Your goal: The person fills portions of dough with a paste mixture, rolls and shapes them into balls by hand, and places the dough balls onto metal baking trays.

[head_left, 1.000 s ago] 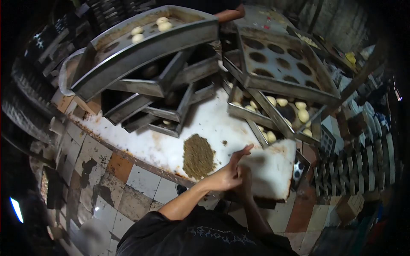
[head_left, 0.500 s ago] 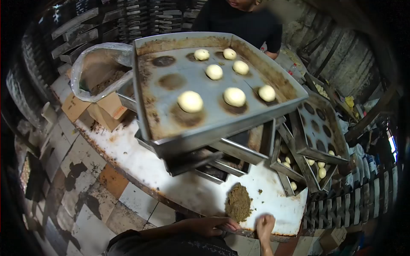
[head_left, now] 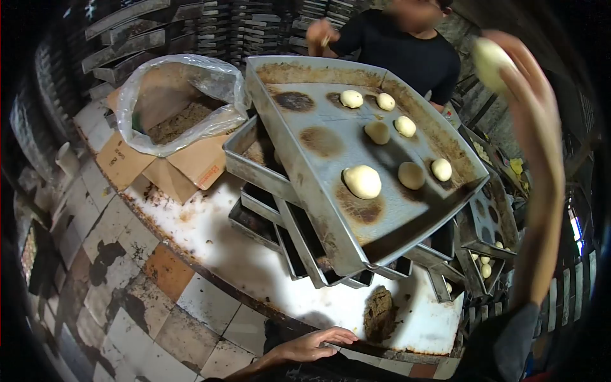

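Here's your right hand (head_left: 525, 79), raised and blurred, gripping a pale dough ball (head_left: 490, 65)! Your left hand (head_left: 315, 346), fingers outstretched, is near the brown mound (head_left: 380, 315); beyond, dough balls dot the tray (head_left: 347, 127), a co-worker (head_left: 398, 48) behind.

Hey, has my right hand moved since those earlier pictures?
Yes: up and right. The right hand, now holding a dough ball, has gone from the near edge of the white table to well above its level.

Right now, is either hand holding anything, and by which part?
The right hand holds a pale dough ball by its side; blur hides exact contact. The left hand looks empty.
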